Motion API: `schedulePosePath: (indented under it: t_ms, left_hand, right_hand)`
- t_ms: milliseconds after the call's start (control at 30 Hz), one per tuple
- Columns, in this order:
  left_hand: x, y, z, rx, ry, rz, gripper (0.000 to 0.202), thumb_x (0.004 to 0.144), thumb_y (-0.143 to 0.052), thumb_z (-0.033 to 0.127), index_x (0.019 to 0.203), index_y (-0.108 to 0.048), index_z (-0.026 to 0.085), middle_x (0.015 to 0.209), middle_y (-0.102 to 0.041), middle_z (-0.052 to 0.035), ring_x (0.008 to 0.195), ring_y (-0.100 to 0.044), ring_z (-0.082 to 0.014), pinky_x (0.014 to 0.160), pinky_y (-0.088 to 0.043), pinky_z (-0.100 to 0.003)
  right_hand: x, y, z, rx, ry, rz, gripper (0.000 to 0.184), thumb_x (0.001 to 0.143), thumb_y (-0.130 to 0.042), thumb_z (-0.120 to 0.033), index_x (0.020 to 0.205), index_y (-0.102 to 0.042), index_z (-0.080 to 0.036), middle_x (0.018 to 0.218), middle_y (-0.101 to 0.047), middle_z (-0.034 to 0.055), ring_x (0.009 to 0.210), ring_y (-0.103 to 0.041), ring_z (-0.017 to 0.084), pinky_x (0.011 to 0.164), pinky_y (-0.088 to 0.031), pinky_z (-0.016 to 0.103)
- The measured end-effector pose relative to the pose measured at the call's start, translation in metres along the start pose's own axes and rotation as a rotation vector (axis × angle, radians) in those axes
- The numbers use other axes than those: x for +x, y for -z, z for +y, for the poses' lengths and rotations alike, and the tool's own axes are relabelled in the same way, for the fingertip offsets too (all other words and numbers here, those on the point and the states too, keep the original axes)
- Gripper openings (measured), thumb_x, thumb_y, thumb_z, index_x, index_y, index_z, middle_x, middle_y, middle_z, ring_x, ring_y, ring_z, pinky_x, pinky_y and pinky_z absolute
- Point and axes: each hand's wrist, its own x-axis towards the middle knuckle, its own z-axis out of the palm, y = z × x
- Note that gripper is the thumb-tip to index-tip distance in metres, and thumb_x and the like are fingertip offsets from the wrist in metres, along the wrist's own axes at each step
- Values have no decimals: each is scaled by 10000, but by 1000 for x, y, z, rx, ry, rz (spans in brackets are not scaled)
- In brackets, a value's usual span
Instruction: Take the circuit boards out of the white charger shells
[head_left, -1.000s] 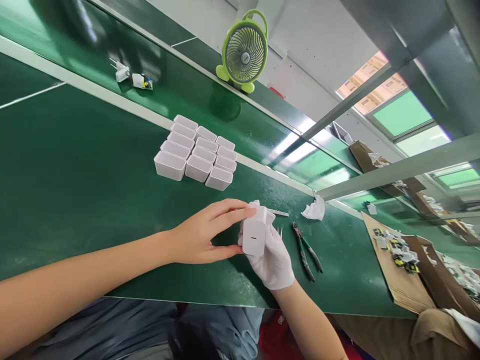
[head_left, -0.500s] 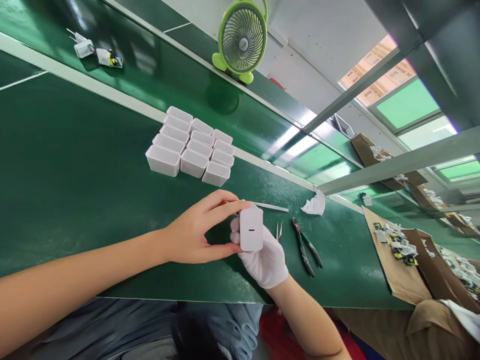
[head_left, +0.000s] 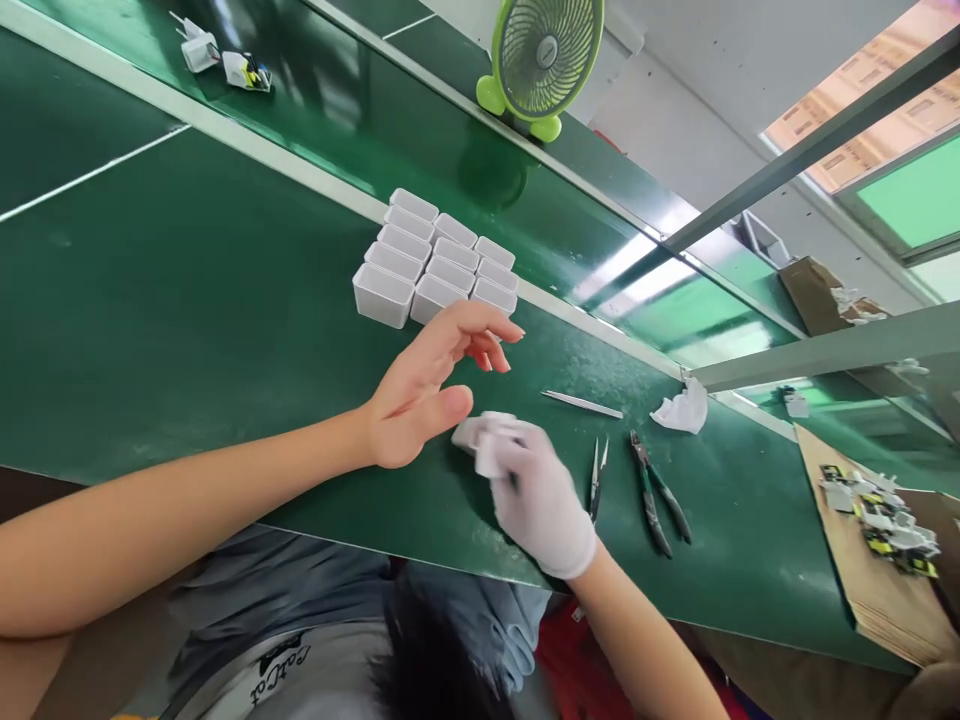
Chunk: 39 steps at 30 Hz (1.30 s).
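My left hand is bare and raised over the green bench, its fingers apart and nothing in them. Its fingertips are just in front of a block of white plastic cases, which stand open side up in rows. My right hand, in a white glove, is smeared by motion below and to the right of the left hand. Its fingers are closed around a white charger case, whose outline blends with the glove. Beside the right hand lie pointed tweezers, and flat silver tweezers lie farther back.
Green-handled cutters and a crumpled white glove or cloth lie to the right. Cardboard carries several circuit parts. A green fan stands on the rear shelf, with loose charger parts at the far left.
My left hand has let go of the white charger case and lifted away, opening. My right hand has turned palm down with the case. The view has shifted left.
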Motion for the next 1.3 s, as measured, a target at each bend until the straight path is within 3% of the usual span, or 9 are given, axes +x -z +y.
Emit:
schedulePosePath:
  t_ms: [167, 233, 367, 500, 767, 933, 1067, 1167, 1300]
  left_hand:
    - [1, 2, 0, 65, 9, 5, 449, 968, -534, 488, 1290, -601, 182, 1160, -545, -111, 963, -564, -220, 863, -452, -382]
    - [1, 2, 1, 106, 2, -25, 450, 964, -538, 473, 1310, -589, 190, 1171, -557, -114, 977, -565, -224, 865, -461, -382]
    - [-1, -4, 7, 276, -86, -181, 686, 844, -718, 435, 1445, -481, 205, 1360, -543, -152, 1209, -536, -307, 976, -490, -427]
    - [-4, -10, 10, 415, -107, -370, 841, 816, -790, 327, 1536, -372, 207, 1470, -506, -186, 1334, -508, -338, 1108, -457, -491]
    - [-5, -12, 11, 415, -163, -404, 772, 858, -733, 258, 1539, -383, 163, 1453, -526, -202, 1310, -537, -320, 1092, -478, -461]
    - [-6, -11, 12, 394, -137, -396, 775, 855, -730, 253, 1540, -377, 164, 1460, -517, -191, 1333, -514, -314, 1112, -463, -459]
    - [-9, -12, 9, 484, -9, -270, 914, 819, -797, 327, 1573, -287, 244, 1452, -531, -150, 1216, -570, -279, 1014, -527, -420]
    - [-12, -14, 8, 591, 81, -262, 1007, 769, -840, 458, 1576, -264, 284, 1416, -565, -134, 1134, -615, -266, 938, -565, -398]
    - [-12, -17, 10, 603, 98, -317, 716, 828, -793, 378, 1446, -447, 269, 1259, -658, -106, 1032, -679, -225, 707, -585, -267]
  right_hand:
    - [0, -13, -3, -157, 142, -145, 259, 969, -418, -68, 1157, -521, -212, 1093, -592, 129, 1027, -627, 272, 792, -582, 411]
    - [2, -7, -6, 41, 71, -65, 212, 989, -482, -101, 1156, -487, -230, 1138, -596, 113, 1055, -630, 244, 841, -578, 392]
    - [10, 17, -12, 720, -397, 108, 239, 989, -646, -335, 1161, -498, -260, 1132, -606, 41, 944, -640, 171, 763, -597, 293]
    - [20, 31, -16, 1340, -623, 30, 422, 934, -732, -398, 1307, -561, -296, 1216, -625, 6, 995, -647, 134, 813, -607, 226]
    - [22, 29, -22, 1566, -729, -101, 412, 875, -811, -346, 1240, -635, -269, 1031, -699, -4, 849, -708, 132, 826, -613, 230]
    - [18, 28, -20, 1421, -705, -114, 424, 891, -783, -468, 1221, -596, -278, 1051, -664, -2, 848, -682, 141, 752, -593, 249]
    - [12, 25, -15, 720, -275, 52, 175, 982, -663, -235, 1118, -571, -296, 1166, -626, 16, 1042, -627, 190, 838, -555, 333]
    - [9, 20, -11, 235, 94, 100, 483, 931, -581, -26, 1292, -514, -341, 1256, -610, 51, 1125, -596, 230, 905, -530, 417]
    - [7, 14, -7, 156, 213, 163, 647, 886, -569, 6, 1407, -407, -341, 1244, -629, 92, 1064, -622, 257, 850, -563, 462]
